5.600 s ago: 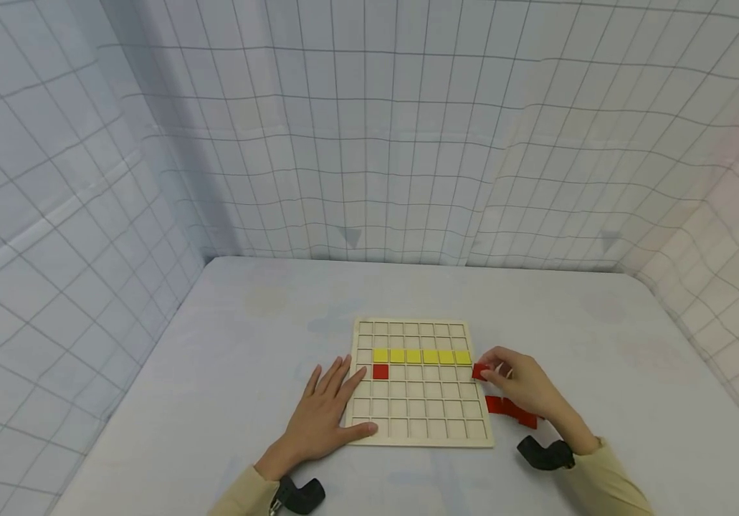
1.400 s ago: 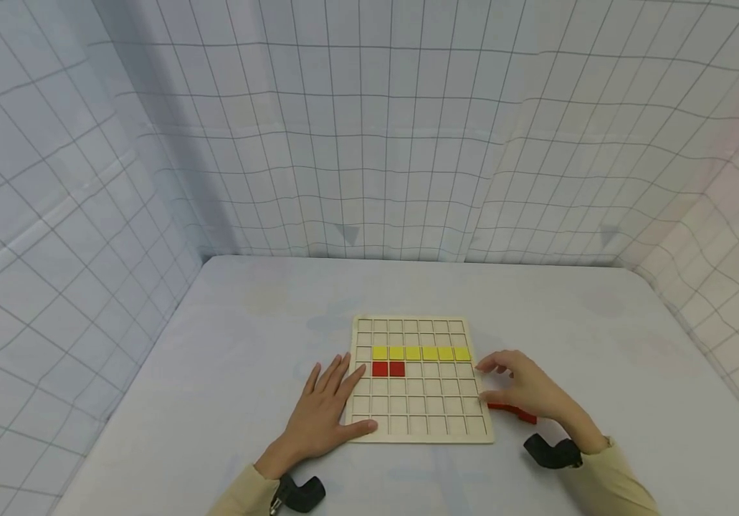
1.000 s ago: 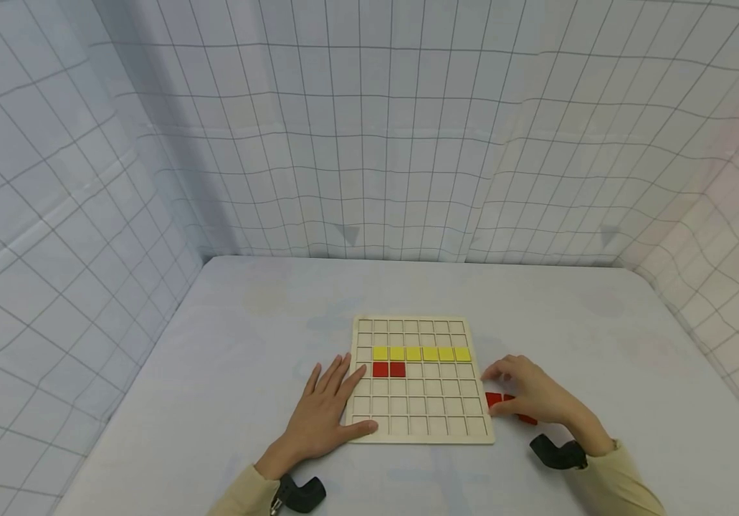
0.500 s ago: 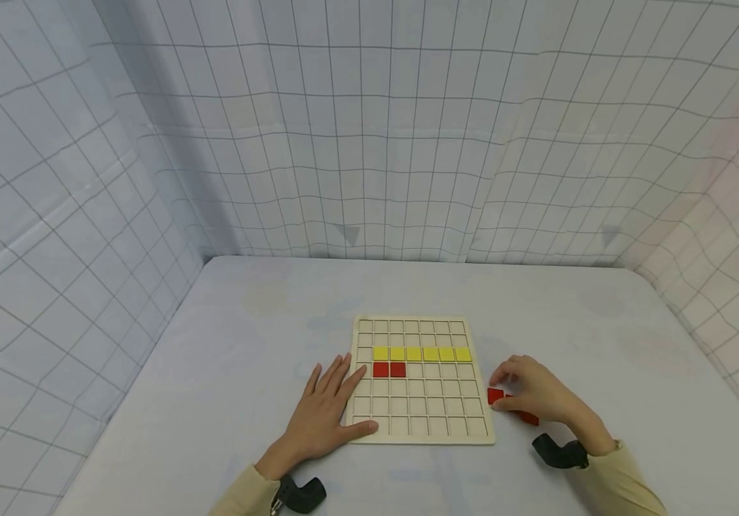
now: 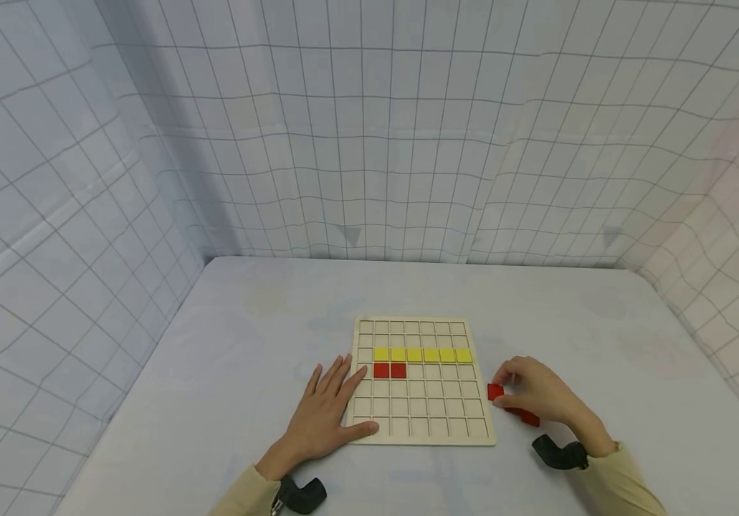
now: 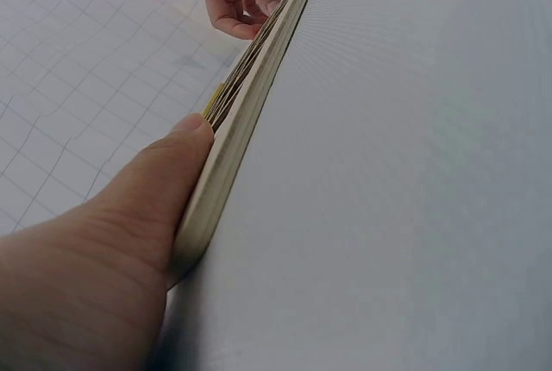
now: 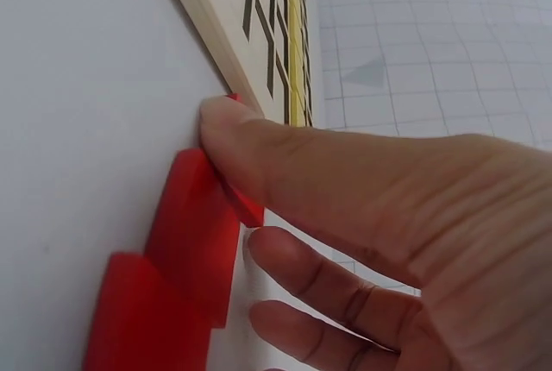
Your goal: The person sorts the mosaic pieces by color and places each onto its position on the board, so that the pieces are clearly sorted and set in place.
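My left hand [image 5: 320,419] lies flat with fingers spread at the left edge of a pale wooden grid board [image 5: 417,409], its thumb over the near-left corner. A row of yellow square tiles [image 5: 414,355] sits in the board's cells. Below that row are two red tiles [image 5: 398,370], side by side at the left. Just off the board's right edge, my right hand [image 5: 540,390] pinches a red square tile [image 5: 494,391] between thumb and fingers. In the right wrist view the thumb [image 7: 345,168] covers most of that tile. More loose red tiles [image 7: 194,242] lie beside it, overlapping.
The board rests on a white table [image 5: 266,322]. Behind and at the sides hang white sheets [image 5: 369,143] with a dark grid pattern. A black wrist device [image 5: 559,453] is strapped at each sleeve.
A second red tile has come to lie in the board beside the first. My right hand has moved back to the loose tiles and taken hold of another. The left hand stays put.
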A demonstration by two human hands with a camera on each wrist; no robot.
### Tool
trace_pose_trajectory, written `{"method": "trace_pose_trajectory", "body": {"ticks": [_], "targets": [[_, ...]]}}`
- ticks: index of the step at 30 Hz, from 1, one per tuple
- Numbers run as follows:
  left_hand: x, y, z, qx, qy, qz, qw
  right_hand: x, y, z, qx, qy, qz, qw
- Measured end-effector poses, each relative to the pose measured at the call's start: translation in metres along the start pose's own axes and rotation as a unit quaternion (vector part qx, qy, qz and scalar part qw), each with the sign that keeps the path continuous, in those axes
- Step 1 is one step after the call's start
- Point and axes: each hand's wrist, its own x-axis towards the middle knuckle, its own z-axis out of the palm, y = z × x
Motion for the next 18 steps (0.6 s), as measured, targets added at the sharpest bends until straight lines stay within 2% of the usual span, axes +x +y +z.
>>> {"method": "trace_pose_trajectory", "body": {"ticks": [13, 18], "targets": [[-0.0005, -0.0002, 0.0010, 0.000, 0.005, 0.002, 1.0000, 0.0009, -0.0044, 0.0028, 0.031, 0.012, 0.045, 0.9985], [-0.0003, -0.0004, 0.0008, 0.001, 0.006, 0.003, 1.0000, 0.0013, -0.0008, 0.0037, 0.041, 0.024, 0.038, 0.9982]]}}
